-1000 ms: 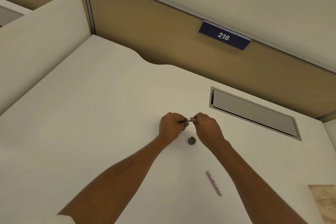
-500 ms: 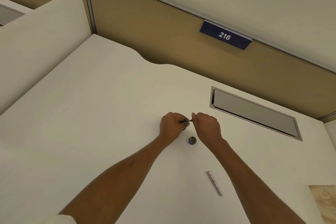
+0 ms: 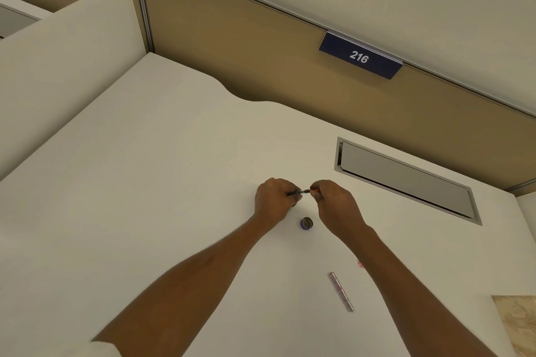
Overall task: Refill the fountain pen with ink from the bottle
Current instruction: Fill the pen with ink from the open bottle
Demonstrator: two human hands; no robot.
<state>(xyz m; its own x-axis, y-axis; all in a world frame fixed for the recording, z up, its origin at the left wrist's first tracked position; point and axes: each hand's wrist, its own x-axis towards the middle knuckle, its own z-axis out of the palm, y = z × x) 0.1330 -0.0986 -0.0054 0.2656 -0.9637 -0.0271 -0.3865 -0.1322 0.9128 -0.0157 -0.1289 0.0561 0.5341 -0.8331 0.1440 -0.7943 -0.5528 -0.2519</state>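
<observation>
The left hand (image 3: pixel 274 200) and right hand (image 3: pixel 338 203) each pinch an end of what seems the pen (image 3: pixel 304 191); a sign (image 3: pixel 359 56) reads 216.

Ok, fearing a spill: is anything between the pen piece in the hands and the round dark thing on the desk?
Nothing visible: the left hand and right hand pinch the pen piece beyond the round dark thing.

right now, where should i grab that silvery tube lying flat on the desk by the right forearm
Probably at mid-length, coming straight down from above and pinching across its narrow width. The silvery tube lies flat on the desk, slim and straight, with both long sides clear, so fingertips fit either side.
</observation>
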